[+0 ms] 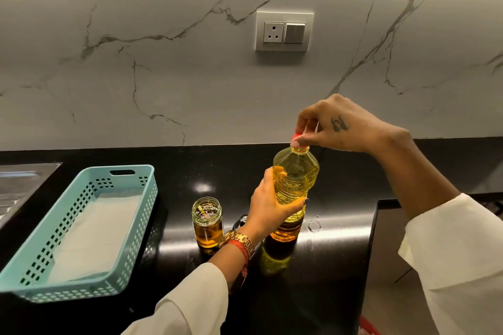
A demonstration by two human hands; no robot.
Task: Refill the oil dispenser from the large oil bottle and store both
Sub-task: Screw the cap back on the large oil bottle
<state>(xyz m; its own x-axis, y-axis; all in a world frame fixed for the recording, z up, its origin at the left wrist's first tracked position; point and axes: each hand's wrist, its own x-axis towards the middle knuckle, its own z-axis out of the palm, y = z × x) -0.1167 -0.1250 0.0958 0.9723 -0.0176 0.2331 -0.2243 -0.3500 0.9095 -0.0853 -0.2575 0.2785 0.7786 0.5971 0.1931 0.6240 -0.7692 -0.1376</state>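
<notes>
So the black counter (340,253) is where it's all happening, and the teal basket (81,226) sits on its left side, well apart from the bottles, looks like where both get stored later. The big oil bottle (295,185) stands upright on the counter, mostly full. The person's left hand (268,209) is wrapped round its middle to steady it, while the right hand (326,125) pinches the red cap (298,136) on top with curled fingers. Can't tell if the cap's coming off or going back on, tbh. The small glass jar (207,221), the dispenser, stands open just left of the bottle, about half full. Its lid seems to be the dark thing (241,221) behind the wrist, hard to make out. Little oil drips (314,226) sit by the bottle's base, so slippery spot. Next up probably a firm twist without tipping anything.
</notes>
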